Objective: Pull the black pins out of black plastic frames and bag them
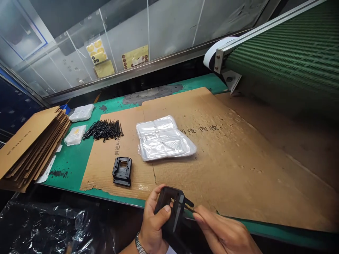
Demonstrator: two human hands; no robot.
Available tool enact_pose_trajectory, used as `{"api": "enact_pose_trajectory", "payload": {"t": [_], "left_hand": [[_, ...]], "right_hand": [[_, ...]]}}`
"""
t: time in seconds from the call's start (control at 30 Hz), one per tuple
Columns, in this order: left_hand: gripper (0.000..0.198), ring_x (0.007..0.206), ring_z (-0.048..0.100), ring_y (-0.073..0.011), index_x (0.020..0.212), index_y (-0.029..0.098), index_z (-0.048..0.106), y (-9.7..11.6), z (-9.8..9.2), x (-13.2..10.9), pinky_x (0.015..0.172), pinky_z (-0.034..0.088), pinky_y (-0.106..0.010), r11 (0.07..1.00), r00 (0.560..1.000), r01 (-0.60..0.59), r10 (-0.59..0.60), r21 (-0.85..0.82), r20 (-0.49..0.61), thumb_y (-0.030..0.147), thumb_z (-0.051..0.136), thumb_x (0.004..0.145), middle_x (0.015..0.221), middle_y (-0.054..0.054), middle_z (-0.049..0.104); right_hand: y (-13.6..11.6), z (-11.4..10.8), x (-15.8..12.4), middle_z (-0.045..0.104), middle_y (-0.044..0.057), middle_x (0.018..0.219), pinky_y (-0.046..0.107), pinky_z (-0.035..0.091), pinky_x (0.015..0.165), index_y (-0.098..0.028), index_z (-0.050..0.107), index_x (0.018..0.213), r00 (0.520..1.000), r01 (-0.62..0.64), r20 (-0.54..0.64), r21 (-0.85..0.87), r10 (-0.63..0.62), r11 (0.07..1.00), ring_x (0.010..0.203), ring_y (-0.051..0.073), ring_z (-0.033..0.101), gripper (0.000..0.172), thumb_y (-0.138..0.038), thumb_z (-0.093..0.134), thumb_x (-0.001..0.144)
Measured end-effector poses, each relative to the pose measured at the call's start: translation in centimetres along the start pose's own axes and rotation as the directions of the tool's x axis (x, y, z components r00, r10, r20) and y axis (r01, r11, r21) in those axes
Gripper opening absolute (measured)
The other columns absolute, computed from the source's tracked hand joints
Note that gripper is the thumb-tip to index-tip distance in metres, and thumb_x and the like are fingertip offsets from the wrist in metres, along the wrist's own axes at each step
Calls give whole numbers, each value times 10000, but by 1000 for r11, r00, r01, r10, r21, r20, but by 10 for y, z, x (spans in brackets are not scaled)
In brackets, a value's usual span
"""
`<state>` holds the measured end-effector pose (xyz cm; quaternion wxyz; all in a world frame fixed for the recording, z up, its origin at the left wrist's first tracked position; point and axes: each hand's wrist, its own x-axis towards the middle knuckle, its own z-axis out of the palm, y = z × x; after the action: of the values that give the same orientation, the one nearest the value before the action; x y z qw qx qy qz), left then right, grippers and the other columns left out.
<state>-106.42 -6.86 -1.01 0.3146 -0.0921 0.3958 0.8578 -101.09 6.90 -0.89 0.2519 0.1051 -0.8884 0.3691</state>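
Here, cardboard (227,173) over green bench (70,158), conveyor (280,60) alongside

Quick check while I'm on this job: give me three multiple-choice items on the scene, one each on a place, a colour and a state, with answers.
1. Where does the loose black plastic frame lie?
A on the cardboard sheet
B on the clear bag
C in a hand

2. What colour is the bundle of cable ties?
A white
B black
C yellow

3. How is the left hand set?
A open and empty
B gripping a black frame
C flat on the bench

1 A: it sits on the cardboard.
2 B: the bundle shows dark.
3 B: fingers wrap the frame.
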Motion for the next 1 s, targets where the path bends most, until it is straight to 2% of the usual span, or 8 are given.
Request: {"api": "enact_pose_trajectory", "payload": {"t": [0.1, 0.17, 0.27, 0.33, 0.43, 0.6, 0.77, 1.0], "left_hand": [[558, 671, 575, -85, 1115, 206, 565, 0, -11, 4, 633, 427, -175, 1000, 993, 11, -14, 29, 120, 258, 779, 602, 794, -13, 649], [622, 566, 543, -86, 1121, 209, 563, 2, -21, 9, 555, 409, -182, 995, 970, 6, -30, 98, 241, 336, 801, 561, 670, 6, 620], [559, 570, 558, -119, 936, 176, 650, 7, -33, 14, 567, 418, -223, 951, 942, -94, -11, 294, 335, 499, 792, 502, 674, -29, 630], [503, 653, 587, -153, 818, 165, 682, 13, -37, 17, 648, 430, -265, 896, 935, -161, 5, 414, 353, 545, 770, 502, 742, -58, 644], [454, 641, 570, -157, 835, 185, 714, 20, -38, 19, 659, 409, -288, 835, 913, -221, -5, 505, 408, 545, 737, 561, 736, -63, 636], [478, 515, 433, -121, 764, 186, 745, 19, -38, 22, 543, 326, -274, 782, 888, -318, 48, 537, 457, 611, 696, 551, 570, -49, 587], [425, 504, 417, -110, 803, 195, 746, 16, -38, 22, 516, 301, -262, 796, 857, -349, 59, 494, 512, 562, 696, 594, 564, -47, 587], [396, 457, 426, -102, 750, 191, 747, 11, -39, 27, 472, 322, -244, 801, 840, -445, 217, 401, 497, 541, 713, 569, 496, -27, 569]], "right_hand": [[9, -1, 5, 415, -67, 500, 193, 312, 369, -219, 364, 700, 998, -57, -28, 8, 58, 998, 365, 81, 416, 295, -256, 326, 990], [12, -3, 9, 413, -67, 488, 187, 318, 357, -222, 353, 674, 994, -103, -14, 54, 104, 993, 359, 85, 417, 325, -291, 329, 990], [9, -11, 9, 456, -59, 537, 171, 376, 410, -220, 419, 718, 986, -157, 75, 146, 148, 977, 419, 92, 472, 304, -284, 309, 994], [4, -16, 7, 494, -55, 587, 167, 402, 460, -221, 458, 775, 985, -133, 129, 171, 112, 976, 468, 91, 504, 287, -276, 287, 999], [-3, -20, 4, 498, -56, 592, 187, 397, 496, -219, 442, 745, 990, -37, 137, 140, 18, 989, 484, 87, 504, 312, -272, 276, 1004], [-9, -13, 10, 450, -50, 566, 225, 343, 468, -207, 398, 728, 990, 61, 120, 115, -75, 991, 462, 89, 455, 305, -221, 269, 1004], [-11, -7, 18, 413, -49, 558, 232, 311, 457, -205, 375, 725, 979, 134, 132, 153, -155, 979, 453, 90, 420, 301, -183, 256, 1001], [-13, -8, 13, 373, -49, 545, 253, 267, 442, -214, 305, 707, 963, 192, 151, 195, -223, 962, 444, 102, 365, 294, -141, 241, 985]]}}
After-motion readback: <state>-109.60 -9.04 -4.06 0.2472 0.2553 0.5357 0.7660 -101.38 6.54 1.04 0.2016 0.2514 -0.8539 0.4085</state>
